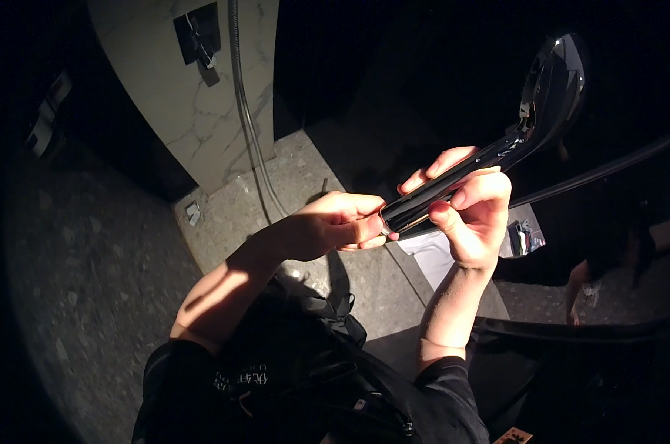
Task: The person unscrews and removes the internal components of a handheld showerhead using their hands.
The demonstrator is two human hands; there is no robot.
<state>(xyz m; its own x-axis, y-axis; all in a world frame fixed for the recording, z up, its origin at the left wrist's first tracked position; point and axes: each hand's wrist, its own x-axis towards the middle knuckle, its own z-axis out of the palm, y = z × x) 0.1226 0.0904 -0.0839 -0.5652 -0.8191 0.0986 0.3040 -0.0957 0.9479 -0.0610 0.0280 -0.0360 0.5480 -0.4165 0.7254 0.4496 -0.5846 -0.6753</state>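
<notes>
A glossy dark hand shower with a rounded, bent head [561, 81] slants across the middle, its head up to the right and its handle [442, 185] running down to the left. My right hand [477, 214] is wrapped round the handle from below, with fingertips showing on its far side. At the handle's lower end, my left hand [339, 226] is closed, thumb and fingers pinched on the tip. A small light edge shows between those fingers; what it belongs to is hidden.
A metal shower hose [239, 96] hangs down a marbled wall [172, 126] with a dark wall plate [196, 37] beside it. On the tiled surface below lie white paper [429, 259] and a small plastic bag [525, 237]. A dark bar [601, 170] crosses at right.
</notes>
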